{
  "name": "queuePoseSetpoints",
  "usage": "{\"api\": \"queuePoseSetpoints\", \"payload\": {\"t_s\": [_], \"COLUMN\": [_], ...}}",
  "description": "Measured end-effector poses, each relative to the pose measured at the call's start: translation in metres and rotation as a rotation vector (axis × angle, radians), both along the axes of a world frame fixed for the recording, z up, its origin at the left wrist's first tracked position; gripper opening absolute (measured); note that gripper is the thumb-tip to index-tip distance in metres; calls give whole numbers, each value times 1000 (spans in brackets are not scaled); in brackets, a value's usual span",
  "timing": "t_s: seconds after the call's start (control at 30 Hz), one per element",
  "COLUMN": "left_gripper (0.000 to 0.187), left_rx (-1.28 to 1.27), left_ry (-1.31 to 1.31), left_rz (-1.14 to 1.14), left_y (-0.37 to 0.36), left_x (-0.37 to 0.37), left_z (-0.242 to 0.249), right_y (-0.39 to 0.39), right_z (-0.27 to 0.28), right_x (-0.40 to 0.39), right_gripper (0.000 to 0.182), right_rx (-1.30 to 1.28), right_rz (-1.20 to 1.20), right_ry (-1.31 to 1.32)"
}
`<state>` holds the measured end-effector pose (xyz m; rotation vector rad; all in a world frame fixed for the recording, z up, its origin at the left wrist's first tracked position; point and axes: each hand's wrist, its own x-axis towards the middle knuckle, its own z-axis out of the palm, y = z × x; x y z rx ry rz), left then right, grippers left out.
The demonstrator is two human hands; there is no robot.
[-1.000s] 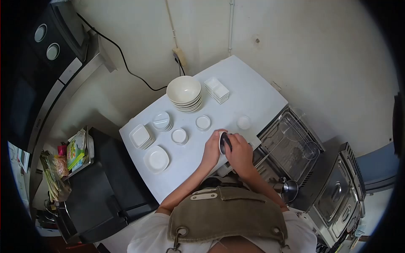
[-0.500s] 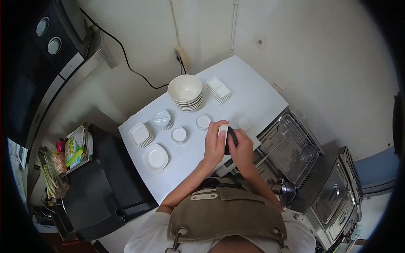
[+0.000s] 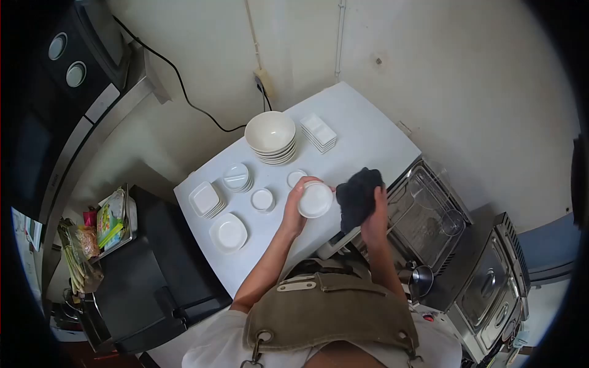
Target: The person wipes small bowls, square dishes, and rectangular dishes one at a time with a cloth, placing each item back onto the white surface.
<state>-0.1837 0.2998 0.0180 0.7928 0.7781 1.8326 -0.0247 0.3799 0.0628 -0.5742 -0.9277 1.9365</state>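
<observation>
My left hand (image 3: 294, 208) grips a small round white dish (image 3: 316, 200) by its edge, its face turned up toward me. A dark cloth (image 3: 358, 197) hangs from my right hand (image 3: 378, 216), just right of the dish and apart from it. Behind my left hand, one small round dish (image 3: 297, 178) is partly hidden on the white table (image 3: 374, 132). Nearby stand another small round dish (image 3: 262, 199), a stack of divided round dishes (image 3: 237, 176), a stack of square dishes (image 3: 205, 199) and a rounded square dish (image 3: 228, 233).
Tall stacked bowls (image 3: 270, 134) and a pile of rectangular divided dishes (image 3: 319, 132) stand at the table's back. Right of the table is a metal rack with glassware (image 3: 429, 202). A black cabinet top (image 3: 132, 270) lies left, with packaged food (image 3: 110, 218) above it.
My hands have moved apart. The dish, earlier held edge-on with the cloth around it, now faces up in my left hand, while the cloth has come away to the right in my right hand.
</observation>
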Motion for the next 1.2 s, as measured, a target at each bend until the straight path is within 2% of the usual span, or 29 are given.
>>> {"api": "queuePoseSetpoints", "payload": {"t_s": [0.03, 0.07, 0.1, 0.17, 0.2, 0.27, 0.3, 0.37, 0.4, 0.47, 0.5, 0.57, 0.63, 0.67, 0.7, 0.77, 0.8, 0.87, 0.93, 0.97, 1.03, 1.1, 1.17, 1.2], "left_gripper": [54, 53, 51, 46, 46, 41, 41, 32, 30, 30, 29, 29, 30, 33, 33, 37, 39, 39, 40, 40, 39, 38, 36, 35], "left_rx": [-15, -26, -67, -135, -130, -221, -227, -160, -131, -151, -163, -140, -168, -172, -170, -218, -259, -280, -312, -311, -360, -327, -401, -490], "left_ry": [108, 217, 147, 127, 131, 421, 421, 807, 792, 729, 660, 660, 433, 523, 524, 508, 537, 442, 301, 300, 425, 488, 882, 905], "left_rz": [78, 155, 208, 224, 222, 295, 292, 468, 496, 552, 608, 651, 782, 806, 802, 620, 545, 598, 726, 720, 733, 638, 421, 288], "left_y": [5, 9, 9, 8, 8, 3, 2, 1, 3, 9, 13, 21, 29, 29, 26, 20, 18, 24, 30, 32, 37, 37, 45, 48], "left_x": [7, 15, 24, 22, 19, 17, 18, 19, 23, 28, 31, 39, 49, 51, 52, 56, 52, 53, 61, 64, 66, 53, 41, 40], "left_z": [3, 6, 7, 13, 11, 1, -1, -5, 2, 5, 7, 8, -6, -12, -10, -5, -7, -12, -25, -29, -33, -58, -87, -94], "right_y": [-3, -11, -22, -26, -21, -14, -12, -10, -9, -6, -13, -34, -41, -40, -36, -18, -11, -11, -21, -22, -6, 8, 29, 35], "right_z": [-10, -18, -21, -21, -20, -18, -18, -19, -29, -58, -57, -47, -34, -31, -29, -39, -40, -45, -57, -60, -74, -90, -102, -117], "right_x": [-5, -12, -23, -30, -29, -25, -22, -20, -22, -29, -33, -48, -48, -46, -44, -31, -26, -24, -31, -33, -27, -10, 8, 16], "right_gripper": [39, 39, 40, 38, 37, 37, 37, 38, 38, 41, 41, 43, 45, 46, 46, 44, 43, 40, 43, 44, 44, 44, 45, 45], "right_rx": [-13, 104, 223, 172, 321, 536, 528, 536, 532, 165, 165, -199, -198, -67, 63, 128, 261, 434, 457, 481, 503, 508, 414, 425], "right_rz": [64, 31, -2, -92, -70, -52, -51, 19, 23, -10, -10, -250, -249, -276, -302, -223, -162, -106, -168, -223, -181, -132, 30, 0], "right_ry": [-9, -117, -225, -198, -358, -594, -596, -786, -785, -466, -465, -77, -88, -218, -350, -390, -443, -580, -568, -552, -641, -737, -1074, -1126]}}
